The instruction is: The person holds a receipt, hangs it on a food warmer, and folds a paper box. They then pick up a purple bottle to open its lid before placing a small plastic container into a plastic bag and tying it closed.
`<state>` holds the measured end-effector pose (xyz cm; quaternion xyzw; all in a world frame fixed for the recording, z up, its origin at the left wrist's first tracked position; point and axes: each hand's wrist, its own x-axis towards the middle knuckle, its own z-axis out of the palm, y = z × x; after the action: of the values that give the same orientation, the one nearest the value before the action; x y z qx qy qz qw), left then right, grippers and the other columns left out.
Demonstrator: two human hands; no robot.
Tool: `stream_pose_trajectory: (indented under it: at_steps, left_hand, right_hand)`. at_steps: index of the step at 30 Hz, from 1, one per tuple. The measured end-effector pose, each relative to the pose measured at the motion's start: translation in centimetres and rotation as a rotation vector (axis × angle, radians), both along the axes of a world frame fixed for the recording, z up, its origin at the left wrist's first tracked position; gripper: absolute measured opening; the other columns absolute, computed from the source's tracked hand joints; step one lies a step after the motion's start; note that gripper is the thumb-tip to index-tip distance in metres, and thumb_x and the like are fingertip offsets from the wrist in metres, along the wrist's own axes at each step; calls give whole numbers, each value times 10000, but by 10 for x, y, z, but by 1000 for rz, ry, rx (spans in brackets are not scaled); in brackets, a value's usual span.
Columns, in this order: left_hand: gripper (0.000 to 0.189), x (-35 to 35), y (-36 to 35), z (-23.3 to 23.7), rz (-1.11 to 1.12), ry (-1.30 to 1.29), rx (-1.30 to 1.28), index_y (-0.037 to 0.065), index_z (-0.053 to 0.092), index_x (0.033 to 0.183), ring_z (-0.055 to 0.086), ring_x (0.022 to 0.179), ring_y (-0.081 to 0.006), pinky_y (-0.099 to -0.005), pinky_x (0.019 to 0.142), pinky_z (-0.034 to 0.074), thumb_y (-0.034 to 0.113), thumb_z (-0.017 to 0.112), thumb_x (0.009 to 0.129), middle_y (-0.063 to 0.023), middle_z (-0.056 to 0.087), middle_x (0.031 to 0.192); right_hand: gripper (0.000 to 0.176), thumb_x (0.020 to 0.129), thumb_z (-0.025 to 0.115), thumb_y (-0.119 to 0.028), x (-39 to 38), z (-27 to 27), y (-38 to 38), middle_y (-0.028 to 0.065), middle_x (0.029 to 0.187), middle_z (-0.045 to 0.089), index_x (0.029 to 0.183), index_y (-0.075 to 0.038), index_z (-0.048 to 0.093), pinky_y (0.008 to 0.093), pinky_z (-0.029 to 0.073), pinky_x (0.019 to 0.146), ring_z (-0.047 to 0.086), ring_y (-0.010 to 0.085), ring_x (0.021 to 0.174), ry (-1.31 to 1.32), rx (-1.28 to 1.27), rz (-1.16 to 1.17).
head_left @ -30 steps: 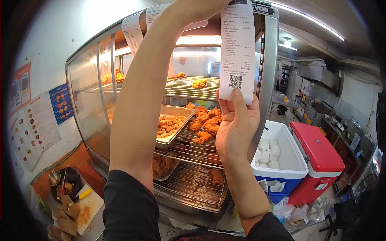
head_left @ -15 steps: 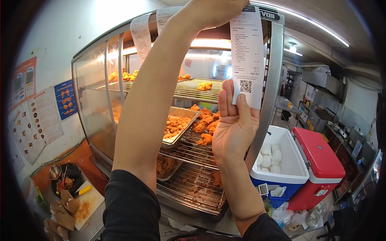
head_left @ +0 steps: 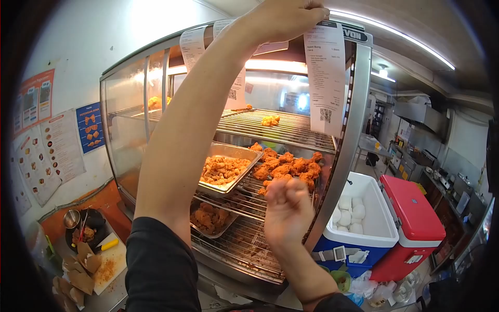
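My left hand (head_left: 291, 20) reaches up to the top edge of the food warmer cabinet (head_left: 362, 93), its fingers closed at the head of a printed receipt (head_left: 326, 78). That long white slip hangs down the front right of the cabinet, with a QR code near its lower end. Below it, my right hand (head_left: 288, 208) is before the middle rack, palm up, fingers loosely bent and blurred, with nothing seen in it. Behind that hand lies fried chicken (head_left: 299, 165) on the rack. A metal tray of small fried pieces (head_left: 224, 170) stands left of it, partly behind my left forearm.
More receipts (head_left: 193, 47) hang along the cabinet top. A lower tray (head_left: 210, 218) holds fried chicken. To the right stand a blue cooler (head_left: 377, 229) with white wrapped bundles and a red cooler (head_left: 416, 208). At lower left, a yellow-handled knife (head_left: 109, 244) lies on a cutting board (head_left: 112, 268).
My right hand has let go of the receipt's lower end and dropped down. The receipt now hangs free below my left hand, which stays at its top. The view has shifted slightly.
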<state>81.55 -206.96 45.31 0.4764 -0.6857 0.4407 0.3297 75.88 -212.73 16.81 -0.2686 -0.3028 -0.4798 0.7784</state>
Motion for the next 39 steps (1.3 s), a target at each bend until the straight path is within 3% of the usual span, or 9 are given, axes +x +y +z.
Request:
stream_pose_trajectory:
  at_steps: [4,7,9,14,16,21,24,35,39]
  left_hand:
    - [357,4,11,-7,-168,99,105,-61,608,942,585,914,-313,-374,806,458,243,421,920,-217,608,950]
    - [355,36,2,14,-177,-114,-325,-53,608,956,591,895,-308,-370,805,456,248,424,917,-209,614,929]
    - [338,39,33,21,144,83,-180,-40,607,965,596,890,-318,-380,794,454,252,447,904,-213,619,907]
    - [316,64,25,9,169,3,-105,-32,609,920,598,887,-340,-396,774,453,251,473,882,-218,624,891]
    - [302,65,26,7,95,-30,-94,-35,608,881,597,863,-360,-405,768,451,238,478,871,-223,624,890]
    - [296,64,29,5,110,-38,-53,-31,613,857,596,826,-370,-414,741,453,230,473,871,-236,618,860]
    - [298,70,25,5,70,-81,-96,-28,618,846,598,807,-368,-416,726,453,228,470,875,-236,615,840]
    - [299,84,24,-3,-11,-228,-263,-37,618,875,594,832,-373,-421,750,451,222,469,883,-234,614,854]
    - [313,74,35,-3,78,-52,-76,-39,614,867,589,837,-380,-432,758,446,237,466,883,-237,609,863]
  right_hand:
    - [253,831,488,-82,5,16,7,136,992,603,1075,-17,481,359,470,888,592,240,968,267,-203,-120]
    - [496,831,525,-137,17,67,14,197,1260,448,1272,0,344,379,370,1004,454,262,1184,325,-323,-355]
    - [562,829,536,-153,28,93,14,204,1373,301,1310,17,300,384,232,1078,272,272,1313,345,-355,-421]
    - [661,809,560,-165,69,159,-2,151,1332,337,1360,12,239,385,83,1107,266,238,1289,349,-318,-703]
    - [533,812,574,-163,78,181,-9,104,1274,424,1284,-23,372,393,68,1107,306,180,1252,130,-190,-594]
    - [145,818,603,-121,82,190,-24,28,1016,582,943,-79,543,381,204,1061,471,119,1071,-34,-413,-615]
    - [147,822,632,-150,80,184,-14,17,836,523,889,-40,562,246,376,744,436,66,837,-122,-232,-840]
    - [154,797,668,-132,73,122,-23,32,885,610,893,-21,618,287,379,837,533,108,869,132,-328,-775]
    - [210,822,646,-106,73,108,-13,84,913,623,985,5,575,277,480,758,599,155,846,108,-146,-611]
